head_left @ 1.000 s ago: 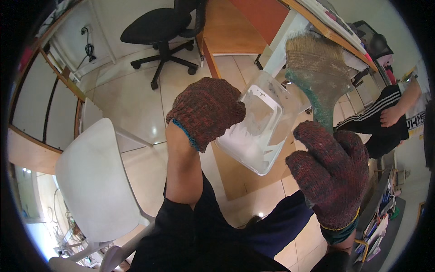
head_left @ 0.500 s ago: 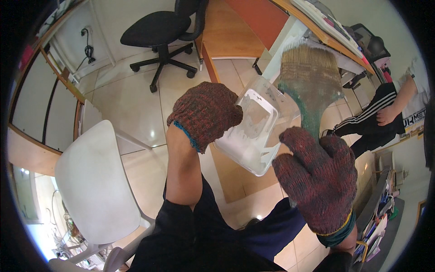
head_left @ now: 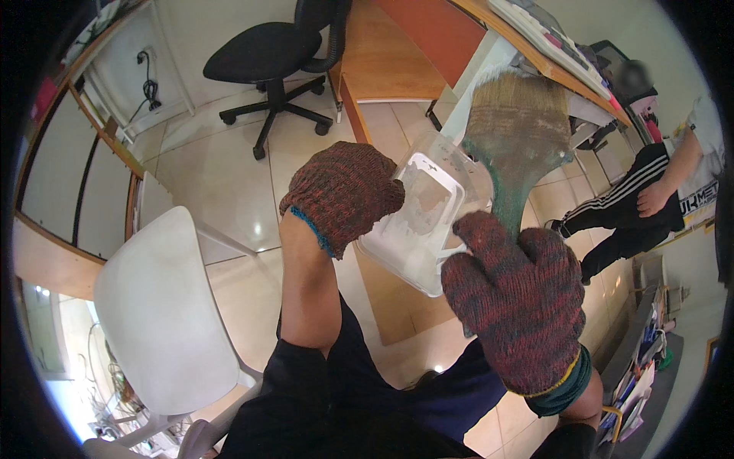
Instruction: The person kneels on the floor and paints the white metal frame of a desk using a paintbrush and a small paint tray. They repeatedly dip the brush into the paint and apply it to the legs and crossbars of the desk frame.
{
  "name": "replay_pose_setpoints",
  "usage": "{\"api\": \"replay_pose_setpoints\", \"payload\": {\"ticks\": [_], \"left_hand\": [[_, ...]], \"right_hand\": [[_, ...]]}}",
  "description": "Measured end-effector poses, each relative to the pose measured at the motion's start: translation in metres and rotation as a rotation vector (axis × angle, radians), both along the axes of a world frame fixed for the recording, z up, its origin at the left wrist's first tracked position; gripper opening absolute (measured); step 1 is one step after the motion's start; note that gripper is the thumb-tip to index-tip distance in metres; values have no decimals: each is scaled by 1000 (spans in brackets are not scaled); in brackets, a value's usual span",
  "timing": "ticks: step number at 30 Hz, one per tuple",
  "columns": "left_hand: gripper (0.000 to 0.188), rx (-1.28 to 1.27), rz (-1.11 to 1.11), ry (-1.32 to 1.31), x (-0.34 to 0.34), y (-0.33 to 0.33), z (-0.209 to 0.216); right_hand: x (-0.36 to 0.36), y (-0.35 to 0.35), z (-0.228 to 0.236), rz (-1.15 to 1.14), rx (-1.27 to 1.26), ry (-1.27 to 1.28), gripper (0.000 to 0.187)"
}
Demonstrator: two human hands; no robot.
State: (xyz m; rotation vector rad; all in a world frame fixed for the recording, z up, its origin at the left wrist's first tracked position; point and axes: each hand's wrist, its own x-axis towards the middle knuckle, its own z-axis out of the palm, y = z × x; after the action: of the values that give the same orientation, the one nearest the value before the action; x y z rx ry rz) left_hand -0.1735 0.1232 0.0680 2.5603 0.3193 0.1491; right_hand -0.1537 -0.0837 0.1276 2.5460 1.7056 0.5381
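Both hands wear knitted dark red and grey gloves. My left hand is closed on the left side of a clear plastic tub, which has white paint smeared inside. In my right hand is a wide paintbrush, gripped by its green handle with the bristles pointing up and away from me. The brush head is above and right of the tub, against a white-painted panel under the desk top. Whether the bristles touch that panel I cannot tell. The glove covers most of the brush handle.
A white chair stands close on my left. Farther off is a black swivel chair beside a wooden desk. Another person is on the right, in striped black trousers. At the lower right a grey shelf holds papers.
My right hand and the paintbrush have shifted slightly left, closer to the tub. My left hand and the tub have barely moved.
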Motion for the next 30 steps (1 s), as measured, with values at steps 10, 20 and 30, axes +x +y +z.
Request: {"api": "replay_pose_setpoints", "payload": {"ticks": [10,20,30], "left_hand": [[40,-42,137,138,1,2,3],[34,-70,133,116,1,6,-4],[38,88,78,-19,4,8,-21]], "right_hand": [[-4,5,-3,84,6,-40,26],[-1,-24,-2,204,70,29,17],[29,-52,-22,6,1160,471,11]]}}
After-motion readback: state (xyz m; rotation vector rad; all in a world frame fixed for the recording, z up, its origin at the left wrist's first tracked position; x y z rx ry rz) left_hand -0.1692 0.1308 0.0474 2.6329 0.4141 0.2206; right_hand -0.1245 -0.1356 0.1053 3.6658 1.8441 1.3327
